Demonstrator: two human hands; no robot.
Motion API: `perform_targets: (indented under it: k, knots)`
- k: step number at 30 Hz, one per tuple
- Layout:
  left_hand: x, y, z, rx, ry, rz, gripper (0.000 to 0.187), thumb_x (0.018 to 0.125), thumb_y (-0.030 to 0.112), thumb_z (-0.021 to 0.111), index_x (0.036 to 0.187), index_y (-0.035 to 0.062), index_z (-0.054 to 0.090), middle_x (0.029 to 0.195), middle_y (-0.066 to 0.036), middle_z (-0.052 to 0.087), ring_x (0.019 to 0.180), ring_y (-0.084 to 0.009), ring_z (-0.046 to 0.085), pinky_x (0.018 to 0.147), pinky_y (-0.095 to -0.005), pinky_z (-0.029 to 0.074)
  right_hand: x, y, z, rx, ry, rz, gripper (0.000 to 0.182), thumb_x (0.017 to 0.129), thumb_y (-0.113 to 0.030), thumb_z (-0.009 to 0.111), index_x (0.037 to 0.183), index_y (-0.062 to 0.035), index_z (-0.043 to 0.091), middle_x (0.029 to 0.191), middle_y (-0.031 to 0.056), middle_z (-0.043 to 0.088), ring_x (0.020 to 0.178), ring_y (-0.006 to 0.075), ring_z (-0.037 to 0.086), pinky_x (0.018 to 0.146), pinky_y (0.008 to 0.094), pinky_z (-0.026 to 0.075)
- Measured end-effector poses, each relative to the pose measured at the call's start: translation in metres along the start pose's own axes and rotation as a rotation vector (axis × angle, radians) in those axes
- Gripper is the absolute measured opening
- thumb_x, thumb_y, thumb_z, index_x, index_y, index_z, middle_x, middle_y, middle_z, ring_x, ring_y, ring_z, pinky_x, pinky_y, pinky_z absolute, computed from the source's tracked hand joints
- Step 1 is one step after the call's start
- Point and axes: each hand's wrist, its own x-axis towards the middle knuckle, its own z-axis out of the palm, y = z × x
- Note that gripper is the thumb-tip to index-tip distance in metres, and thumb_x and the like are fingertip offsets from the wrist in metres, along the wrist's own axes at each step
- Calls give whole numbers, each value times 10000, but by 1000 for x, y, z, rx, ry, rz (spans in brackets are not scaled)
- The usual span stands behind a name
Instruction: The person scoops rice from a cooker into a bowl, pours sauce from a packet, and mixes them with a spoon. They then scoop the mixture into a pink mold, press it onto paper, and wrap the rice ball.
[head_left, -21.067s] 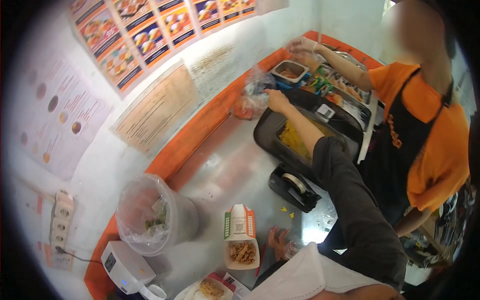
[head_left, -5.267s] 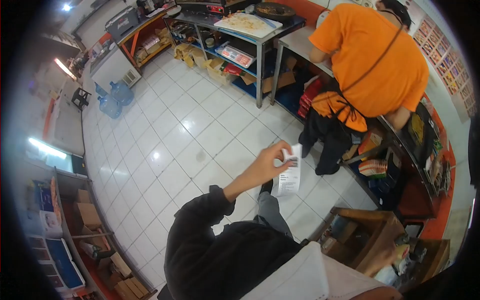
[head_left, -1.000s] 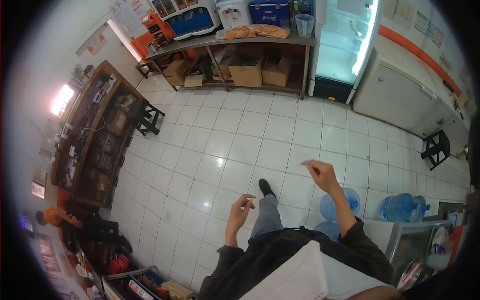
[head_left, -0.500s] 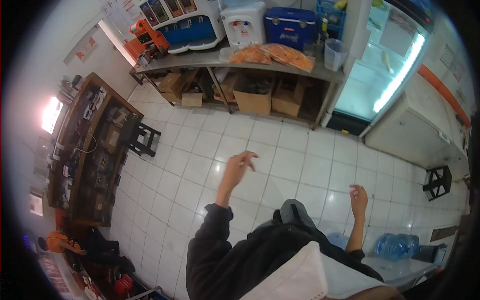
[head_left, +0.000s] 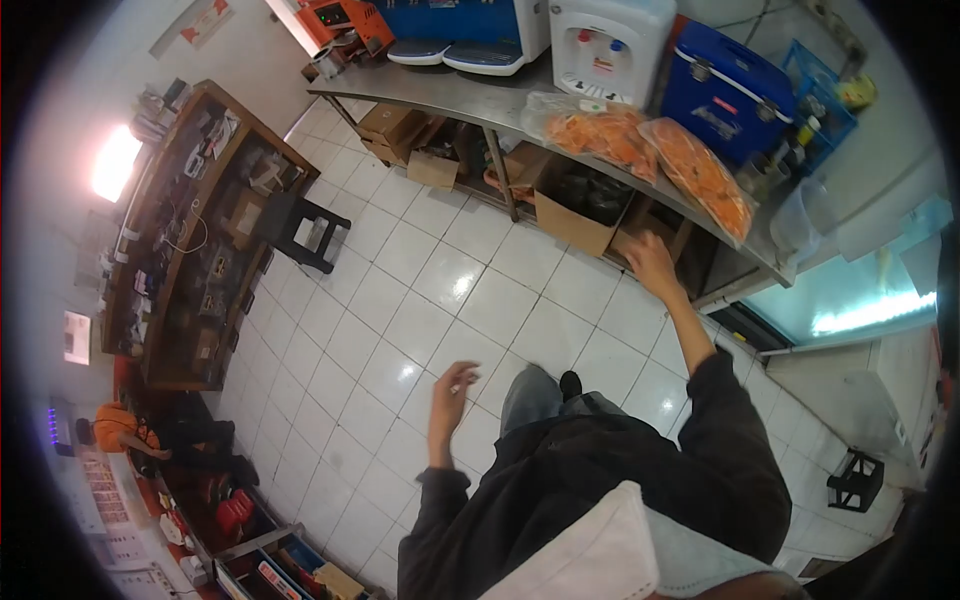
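Right hand (head_left: 652, 264), loosely bent and empty, has swung up before brown cardboard boxes (head_left: 572, 222) under the grey metal desk (head_left: 455, 93), now its nearer hand | left hand (head_left: 450, 400) half-open, empty, above white floor tiles (head_left: 400, 305) | clear plastic bags of orange pieces (head_left: 605, 140) lie on desk, untouched

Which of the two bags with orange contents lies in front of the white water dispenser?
The left bag in the picture, on the counter just in front of the water dispenser; the right bag lies before the blue cooler instead.
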Motion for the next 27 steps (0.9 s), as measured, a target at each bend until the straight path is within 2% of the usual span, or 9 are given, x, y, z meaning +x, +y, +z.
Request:
perform_targets:
  k: [3, 5, 7, 10, 17, 20, 23, 25, 27]
  knots:
    - [11, -61, -28, -23, 240, -66, 184, 918, 100, 458, 996, 6, 595, 869, -87, 629, 792, -163, 621, 700, -284, 496, 137, -10, 22, -140, -68, -76, 294, 817, -142, 557, 1110, -136, 582, 1101, 164, 456, 1027, 337, 452, 884, 411, 389]
    - [20, -74, -38, 13, 333, -107, 200, 924, 126, 450, 1002, 8, 592, 860, -83, 625, 772, -166, 612, 703, -283, 488, 222, 20, 66, -358, 188, -43, 361, 792, -127, 573, 1147, -189, 566, 1183, 164, 428, 1089, 348, 422, 901, 444, 376]
    - [58, -68, -38, -15, 385, -115, 207, 927, 139, 449, 1008, 13, 591, 854, -83, 624, 767, -166, 609, 705, -284, 483, 271, 2, 40, -301, 76, 25, 353, 763, -113, 593, 1110, -176, 587, 1224, 160, 418, 1143, 342, 391, 917, 479, 357]
    - [103, -44, -38, 5, 321, -196, 213, 930, 159, 448, 1014, 20, 585, 854, -87, 626, 770, -166, 608, 698, -286, 474, 323, 0, 30, -563, -166, 26, 285, 713, -120, 650, 996, -141, 636, 1228, 150, 432, 1163, 320, 384, 916, 481, 357]
    - [210, -19, -37, -77, 121, -266, 208, 929, 159, 455, 1013, 21, 585, 842, -90, 635, 766, -172, 614, 701, -285, 466, 373, 34, 37, -741, -222, -134, 215, 637, -180, 738, 820, -91, 669, 1225, 133, 444, 1156, 296, 394, 934, 451, 352]
    - [236, -14, -33, -59, 90, -268, 199, 925, 150, 461, 1009, 22, 588, 843, -90, 636, 762, -173, 613, 704, -286, 468, 369, 32, 9, -443, -432, -92, 230, 650, -192, 736, 804, -47, 645, 1213, 141, 468, 1146, 276, 415, 950, 425, 345]
    - [259, -7, -24, -78, 138, -265, 193, 922, 144, 464, 1006, 24, 589, 851, -92, 638, 759, -174, 612, 705, -284, 468, 363, 43, 1, 5, -256, -129, 222, 684, -172, 724, 769, -9, 600, 1067, 142, 542, 979, 239, 527, 875, 372, 401]
    - [273, -2, -18, -111, 170, -270, 192, 922, 142, 464, 1006, 25, 590, 856, -92, 639, 758, -175, 612, 705, -283, 467, 358, 47, -3, 172, -229, 185, 202, 740, -144, 691, 752, 8, 559, 865, 110, 568, 761, 185, 559, 755, 310, 439]
    - [282, 4, -13, -133, 137, -269, 187, 922, 133, 464, 1009, 24, 589, 864, -90, 636, 766, -172, 612, 704, -286, 468, 345, 65, 0, 252, -73, 225, 189, 770, -135, 663, 749, 10, 543, 789, 89, 546, 697, 158, 530, 691, 282, 430]
